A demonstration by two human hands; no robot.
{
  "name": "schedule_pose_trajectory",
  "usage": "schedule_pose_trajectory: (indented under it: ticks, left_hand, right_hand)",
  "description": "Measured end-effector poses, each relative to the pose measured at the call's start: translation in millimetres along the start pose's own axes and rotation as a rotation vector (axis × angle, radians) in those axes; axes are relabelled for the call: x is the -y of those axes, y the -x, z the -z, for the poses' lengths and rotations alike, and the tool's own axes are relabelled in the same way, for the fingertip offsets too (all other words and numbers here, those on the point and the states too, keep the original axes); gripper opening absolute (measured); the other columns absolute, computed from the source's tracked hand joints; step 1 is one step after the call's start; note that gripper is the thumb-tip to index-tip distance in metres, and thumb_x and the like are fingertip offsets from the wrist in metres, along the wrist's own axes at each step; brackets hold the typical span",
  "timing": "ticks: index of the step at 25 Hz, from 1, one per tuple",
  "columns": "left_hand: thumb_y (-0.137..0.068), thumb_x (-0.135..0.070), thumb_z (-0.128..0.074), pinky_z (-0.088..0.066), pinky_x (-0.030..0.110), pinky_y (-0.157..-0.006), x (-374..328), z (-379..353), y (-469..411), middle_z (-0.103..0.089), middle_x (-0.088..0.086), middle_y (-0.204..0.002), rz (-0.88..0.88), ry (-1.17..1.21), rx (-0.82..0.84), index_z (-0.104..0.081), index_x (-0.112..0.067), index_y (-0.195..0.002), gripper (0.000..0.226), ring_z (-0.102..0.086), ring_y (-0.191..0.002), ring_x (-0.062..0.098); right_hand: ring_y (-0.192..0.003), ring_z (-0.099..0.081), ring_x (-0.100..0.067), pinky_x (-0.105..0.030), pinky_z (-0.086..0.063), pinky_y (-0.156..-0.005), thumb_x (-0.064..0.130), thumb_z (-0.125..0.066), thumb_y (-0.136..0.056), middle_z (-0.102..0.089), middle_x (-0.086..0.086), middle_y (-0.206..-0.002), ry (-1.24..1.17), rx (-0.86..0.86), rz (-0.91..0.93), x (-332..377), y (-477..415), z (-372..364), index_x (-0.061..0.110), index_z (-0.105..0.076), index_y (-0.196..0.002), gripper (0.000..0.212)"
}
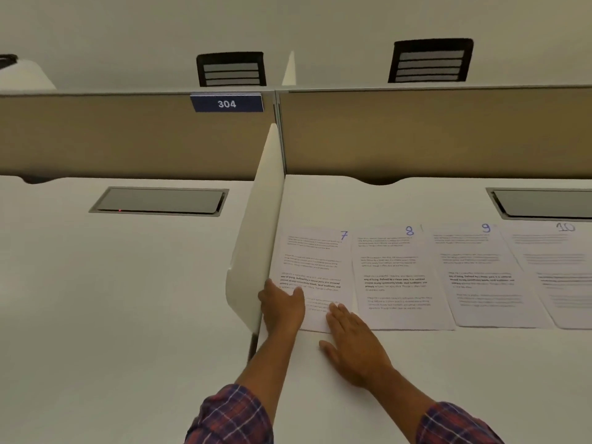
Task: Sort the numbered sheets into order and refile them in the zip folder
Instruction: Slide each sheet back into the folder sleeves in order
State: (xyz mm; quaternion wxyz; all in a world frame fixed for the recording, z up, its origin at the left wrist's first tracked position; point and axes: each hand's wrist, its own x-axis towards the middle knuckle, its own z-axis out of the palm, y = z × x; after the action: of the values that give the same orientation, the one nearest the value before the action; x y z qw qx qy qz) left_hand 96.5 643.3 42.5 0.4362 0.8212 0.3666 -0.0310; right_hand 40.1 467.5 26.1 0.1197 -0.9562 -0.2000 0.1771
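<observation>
White desk runs across two study bays, backed by a beige panel with a plate reading 304 and split by a white divider; two dark chair backs show beyond. Four printed sheets lie face up in a row on the right-hand bay, each with a handwritten number in its top right corner: sheet 7 against the divider, then sheet 8, sheet 9 and sheet 10, edges touching or slightly overlapping. Laid out like this, every number can be read at once, so the order is checked before stacking. The zip folder is not in view, and neither are any lower-numbered sheets. Both arms, in plaid sleeves, reach forward to the near end of sheet 7. The left hand sits at the sheet's lower left edge beside the divider, back up, fingers fairly straight along the edge and thumb lying over the paper; whether any fingertip is tucked beneath it cannot be told. The right hand is flat and spread, palm on the bare desk, fingertips resting on the sheet's lower right corner. Nothing is gripped. The pose suggests squaring or steadying sheet 7 in its place, or readying it to be gathered.
</observation>
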Motion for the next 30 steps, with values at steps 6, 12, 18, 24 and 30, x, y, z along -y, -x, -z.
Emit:
schedule_pose_trajectory:
  ticks: [6, 12, 18, 24, 30]
  left_hand:
    - [-0.093, -0.051, -0.061, -0.047, 0.053, -0.106, -12, 7, -3, -0.059, 0.011, -0.141, -0.066, -0.354, 0.089, -0.037, -0.012, -0.152, 0.075, -0.055, -0.13, 0.035]
    - [-0.091, -0.036, -0.072, -0.06, 0.048, -0.086, -19, 20, -10, -0.054, 0.013, -0.136, -0.018, -0.002, 0.061, -0.041, -0.012, -0.148, 0.069, -0.063, -0.115, 0.036]
    - [-0.093, -0.027, -0.069, -0.065, 0.046, -0.078, -33, 30, -31, -0.074, 0.007, -0.105, -0.015, 0.012, 0.215, -0.066, -0.013, -0.109, 0.022, -0.071, -0.084, 0.026]
    - [-0.1, -0.007, -0.05, -0.065, 0.041, -0.074, -34, 45, -17, -0.071, 0.002, -0.105, -0.239, 0.006, 0.177, -0.065, -0.019, -0.107, 0.021, -0.07, -0.087, 0.024]
    - [-0.104, -0.005, -0.05, -0.059, 0.024, -0.072, -28, 70, 11, -0.071, -0.011, -0.108, -0.355, 0.329, 0.12, -0.067, -0.025, -0.118, 0.03, -0.07, -0.095, 0.014]
  right_hand:
    - [-0.161, 0.009, -0.015, -0.03, 0.008, -0.125, 0.081, 0.016, -0.074, 0.008, 0.003, -0.175, -0.023, 0.025, -0.048, 8, 2, 2, 0.019, -0.003, -0.167, 0.113]
    - [-0.161, 0.003, -0.014, -0.028, 0.009, -0.123, 0.083, 0.008, -0.077, 0.001, 0.004, -0.175, -0.052, 0.014, -0.047, 10, 7, 8, 0.021, -0.011, -0.167, 0.112]
    - [-0.161, -0.003, -0.012, -0.027, 0.001, -0.126, 0.082, -0.004, -0.083, -0.006, 0.006, -0.175, -0.063, 0.005, -0.026, 4, 9, 10, 0.023, -0.018, -0.166, 0.103]
    - [-0.161, -0.008, -0.011, -0.027, -0.007, -0.126, 0.076, -0.015, -0.093, -0.009, 0.006, -0.175, -0.223, -0.007, -0.122, 9, 6, 17, 0.021, -0.016, -0.166, 0.092]
    - [-0.151, -0.039, -0.023, -0.04, -0.034, -0.124, 0.05, -0.061, -0.1, -0.039, 0.0, -0.164, -0.817, -0.492, -0.447, 25, 16, 30, 0.02, -0.039, -0.158, 0.068]
